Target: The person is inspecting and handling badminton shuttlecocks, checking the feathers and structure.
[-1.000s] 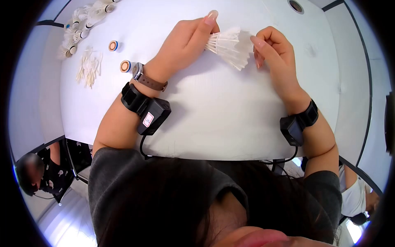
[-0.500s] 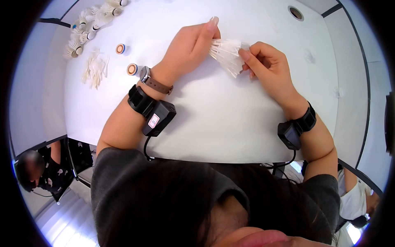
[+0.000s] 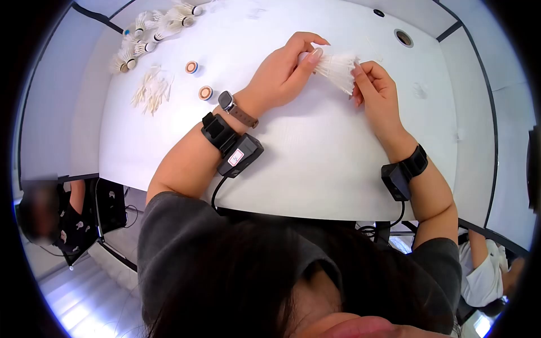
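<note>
A white feather shuttlecock (image 3: 337, 70) lies sideways between my hands above the table, its flared skirt to the right. My left hand (image 3: 286, 72) is closed around its narrow end, which the fingers hide. At the skirt's rim, my right hand (image 3: 376, 90) pinches the feather edge between thumb and fingers. Left of my left wrist, two small round pieces with tan centres and blue-and-white sides stand on the table: the nearer cork piece (image 3: 205, 93) and the farther cork piece (image 3: 192, 67). Beyond them lies a pile of loose white feathers (image 3: 153, 91).
Several finished-looking shuttlecocks (image 3: 163, 25) lie clustered at the table's far left. A roll of tape (image 3: 403, 38) and a small black object (image 3: 378, 13) are at the far right. Low partitions border the white table (image 3: 315, 169). Other people sit at both sides.
The camera view has shifted, so table items appear farther right. My left hand has turned a little on the shuttlecock, with a finger now extended. My right hand stays at the skirt's rim.
</note>
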`<state>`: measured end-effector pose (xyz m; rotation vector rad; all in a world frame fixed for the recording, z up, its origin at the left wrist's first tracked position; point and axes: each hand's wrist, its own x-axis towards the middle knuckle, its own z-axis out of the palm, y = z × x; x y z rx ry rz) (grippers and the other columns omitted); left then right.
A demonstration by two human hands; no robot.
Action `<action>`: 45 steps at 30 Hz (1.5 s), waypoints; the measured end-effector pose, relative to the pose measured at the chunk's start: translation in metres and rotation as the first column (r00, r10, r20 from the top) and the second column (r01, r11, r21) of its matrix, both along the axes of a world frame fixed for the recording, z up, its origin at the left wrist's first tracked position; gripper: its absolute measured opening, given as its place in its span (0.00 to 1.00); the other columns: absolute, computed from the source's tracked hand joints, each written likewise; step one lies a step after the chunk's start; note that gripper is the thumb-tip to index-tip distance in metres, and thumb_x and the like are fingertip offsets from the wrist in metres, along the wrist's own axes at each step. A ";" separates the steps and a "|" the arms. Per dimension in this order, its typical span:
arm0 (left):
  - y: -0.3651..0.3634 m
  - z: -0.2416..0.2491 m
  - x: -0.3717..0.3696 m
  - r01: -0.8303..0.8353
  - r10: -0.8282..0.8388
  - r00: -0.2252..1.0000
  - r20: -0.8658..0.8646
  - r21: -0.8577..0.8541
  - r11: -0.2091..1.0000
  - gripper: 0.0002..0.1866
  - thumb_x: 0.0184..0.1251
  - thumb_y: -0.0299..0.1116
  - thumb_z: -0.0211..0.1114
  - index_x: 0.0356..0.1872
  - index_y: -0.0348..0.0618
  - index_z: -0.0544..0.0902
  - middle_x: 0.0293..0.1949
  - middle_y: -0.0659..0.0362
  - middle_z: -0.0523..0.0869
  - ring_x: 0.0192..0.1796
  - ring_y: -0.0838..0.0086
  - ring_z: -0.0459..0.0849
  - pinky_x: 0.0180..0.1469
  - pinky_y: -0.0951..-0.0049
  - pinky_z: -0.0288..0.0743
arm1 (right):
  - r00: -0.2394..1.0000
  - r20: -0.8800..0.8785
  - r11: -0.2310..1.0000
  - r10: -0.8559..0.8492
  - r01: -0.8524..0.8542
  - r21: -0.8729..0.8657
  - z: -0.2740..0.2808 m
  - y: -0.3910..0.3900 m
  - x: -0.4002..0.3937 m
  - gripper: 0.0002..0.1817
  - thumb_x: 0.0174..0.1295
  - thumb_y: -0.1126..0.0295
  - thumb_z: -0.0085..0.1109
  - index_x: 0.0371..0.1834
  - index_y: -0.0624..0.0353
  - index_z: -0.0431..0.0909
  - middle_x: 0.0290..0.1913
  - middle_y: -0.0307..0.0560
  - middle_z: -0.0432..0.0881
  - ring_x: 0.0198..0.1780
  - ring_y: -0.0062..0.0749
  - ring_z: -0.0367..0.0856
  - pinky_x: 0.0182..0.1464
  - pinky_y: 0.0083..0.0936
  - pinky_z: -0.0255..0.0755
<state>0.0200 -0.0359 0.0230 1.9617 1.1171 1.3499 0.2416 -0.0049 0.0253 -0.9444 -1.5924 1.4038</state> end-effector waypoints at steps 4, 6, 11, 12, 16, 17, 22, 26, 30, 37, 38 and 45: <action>0.001 -0.002 0.000 -0.088 0.090 0.996 -0.009 0.125 0.988 0.17 0.77 0.38 0.61 0.60 0.42 0.75 0.32 0.59 0.80 0.28 0.72 0.77 0.33 0.73 0.72 | 0.997 -0.070 0.999 0.030 -0.031 -0.009 -0.004 0.001 -0.002 0.15 0.79 0.57 0.53 0.41 0.58 0.77 0.26 0.36 0.79 0.24 0.13 0.69 0.27 0.14 0.62; -0.001 -0.002 0.001 -0.132 0.132 0.991 0.016 0.152 0.980 0.19 0.75 0.39 0.65 0.59 0.43 0.76 0.33 0.59 0.81 0.28 0.72 0.78 0.33 0.74 0.73 | 0.996 -0.074 0.999 0.047 -0.048 -0.023 -0.004 0.002 -0.001 0.15 0.80 0.57 0.49 0.46 0.58 0.76 0.27 0.37 0.80 0.24 0.14 0.69 0.28 0.14 0.64; -0.004 0.003 -0.002 -0.081 0.123 0.989 -0.080 0.401 0.913 0.23 0.66 0.30 0.73 0.60 0.41 0.76 0.41 0.58 0.81 0.37 0.75 0.79 0.38 0.76 0.75 | 0.996 -0.088 0.999 0.020 -0.024 -0.047 -0.003 0.003 -0.003 0.15 0.81 0.59 0.42 0.57 0.58 0.72 0.29 0.41 0.81 0.24 0.16 0.70 0.29 0.15 0.67; -0.006 0.006 0.001 -0.084 0.137 0.986 -0.093 0.437 0.896 0.26 0.64 0.28 0.75 0.61 0.41 0.76 0.43 0.57 0.82 0.35 0.75 0.78 0.37 0.77 0.74 | 0.996 -0.091 1.000 -0.012 0.010 -0.016 -0.004 0.004 -0.003 0.16 0.81 0.59 0.42 0.57 0.57 0.72 0.29 0.41 0.81 0.24 0.16 0.70 0.28 0.15 0.67; -0.008 0.009 0.005 -0.156 0.190 0.981 -0.041 0.412 0.898 0.27 0.60 0.27 0.78 0.60 0.42 0.78 0.42 0.59 0.82 0.35 0.76 0.77 0.34 0.77 0.72 | 0.994 -0.095 0.997 -0.060 0.063 0.036 -0.004 0.005 0.001 0.18 0.81 0.55 0.40 0.55 0.58 0.72 0.27 0.42 0.80 0.22 0.17 0.70 0.27 0.15 0.65; -0.010 0.014 0.005 -0.164 0.201 0.979 -0.046 0.416 0.894 0.26 0.59 0.27 0.78 0.59 0.42 0.79 0.42 0.59 0.83 0.36 0.75 0.78 0.35 0.77 0.73 | 0.993 -0.099 0.997 -0.059 0.063 0.043 -0.003 0.008 0.001 0.19 0.81 0.55 0.39 0.54 0.58 0.72 0.26 0.42 0.80 0.22 0.17 0.69 0.27 0.15 0.64; -0.030 0.082 -0.003 -0.134 0.230 0.971 -0.072 0.630 0.765 0.17 0.58 0.31 0.79 0.47 0.41 0.84 0.38 0.59 0.86 0.35 0.74 0.81 0.36 0.77 0.74 | 0.995 -0.101 1.000 0.006 -0.006 -0.003 -0.001 0.011 0.000 0.22 0.82 0.52 0.37 0.50 0.59 0.74 0.24 0.41 0.78 0.21 0.17 0.68 0.27 0.16 0.63; -0.063 0.126 -0.029 -0.245 0.335 0.942 -0.012 0.658 0.712 0.15 0.55 0.32 0.82 0.41 0.42 0.86 0.37 0.61 0.87 0.34 0.77 0.81 0.35 0.79 0.73 | 0.993 -0.040 0.992 0.110 -0.112 -0.065 0.001 0.018 0.007 0.28 0.81 0.49 0.35 0.41 0.59 0.79 0.22 0.40 0.77 0.21 0.18 0.69 0.27 0.16 0.65; -0.088 0.111 -0.091 -0.401 0.524 0.851 -0.046 0.588 0.702 0.15 0.57 0.32 0.81 0.42 0.41 0.86 0.37 0.62 0.87 0.34 0.80 0.81 0.37 0.80 0.74 | 0.983 -0.100 0.979 0.157 -0.168 -0.113 -0.001 0.030 0.009 0.31 0.81 0.46 0.33 0.36 0.59 0.80 0.22 0.38 0.76 0.23 0.20 0.70 0.29 0.19 0.67; -0.138 0.060 -0.221 -0.705 0.677 0.547 0.493 -0.164 0.690 0.11 0.71 0.35 0.71 0.48 0.39 0.86 0.35 0.69 0.82 0.31 0.89 0.71 0.35 0.86 0.65 | 0.897 -0.332 0.914 0.293 -0.365 -0.178 0.006 0.037 0.019 0.37 0.77 0.38 0.29 0.39 0.62 0.79 0.23 0.42 0.75 0.25 0.30 0.71 0.34 0.22 0.65; -0.145 0.056 -0.237 -0.717 0.682 0.506 0.528 -0.182 0.673 0.12 0.70 0.36 0.72 0.47 0.40 0.86 0.34 0.70 0.81 0.31 0.89 0.70 0.34 0.85 0.64 | 0.867 -0.377 0.894 0.325 -0.412 -0.178 0.005 0.040 0.021 0.40 0.75 0.36 0.27 0.40 0.64 0.78 0.21 0.41 0.72 0.24 0.30 0.68 0.32 0.22 0.62; -0.174 0.001 -0.329 -0.911 0.892 0.374 0.254 -0.079 0.405 0.18 0.61 0.41 0.78 0.46 0.39 0.88 0.27 0.75 0.74 0.28 0.90 0.66 0.31 0.85 0.59 | 0.762 -0.485 0.773 0.429 -0.587 -0.239 0.006 0.051 0.037 0.50 0.66 0.21 0.26 0.40 0.64 0.76 0.13 0.30 0.55 0.17 0.20 0.52 0.33 0.22 0.59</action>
